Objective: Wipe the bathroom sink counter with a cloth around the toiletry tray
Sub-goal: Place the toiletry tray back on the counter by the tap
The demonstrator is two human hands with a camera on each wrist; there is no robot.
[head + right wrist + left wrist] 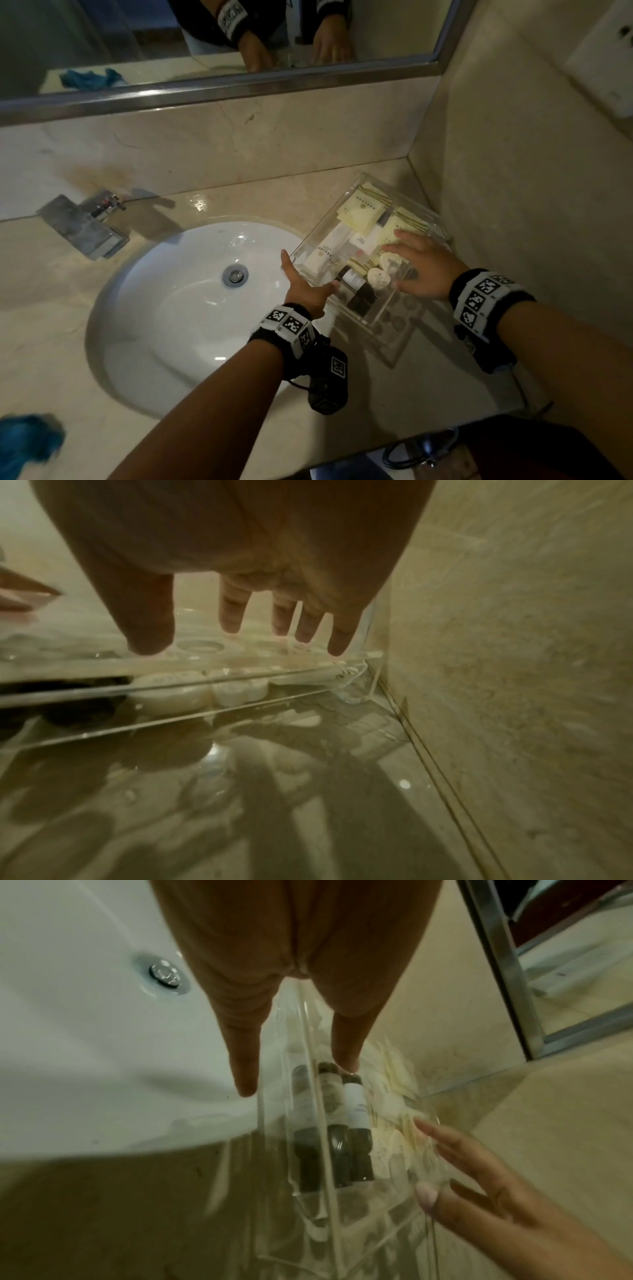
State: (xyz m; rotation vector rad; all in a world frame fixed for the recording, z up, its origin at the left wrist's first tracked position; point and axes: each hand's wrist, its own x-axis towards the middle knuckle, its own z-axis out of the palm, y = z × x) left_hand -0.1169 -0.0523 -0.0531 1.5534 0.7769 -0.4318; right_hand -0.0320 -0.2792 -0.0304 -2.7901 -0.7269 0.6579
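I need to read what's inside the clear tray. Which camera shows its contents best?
The head view: the whole toiletry tray lies open from above. The left wrist view shows mainly its dark bottles, the right wrist view only its front wall and round soaps.

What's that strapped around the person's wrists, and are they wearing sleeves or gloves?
Both forearms are bare, with no sleeves or gloves. Each wrist carries a black band faced with white squares printed in black block patterns. A small black camera box hangs under the left wrist, marked with another pattern. The left hand and right hand wear no rings that show.
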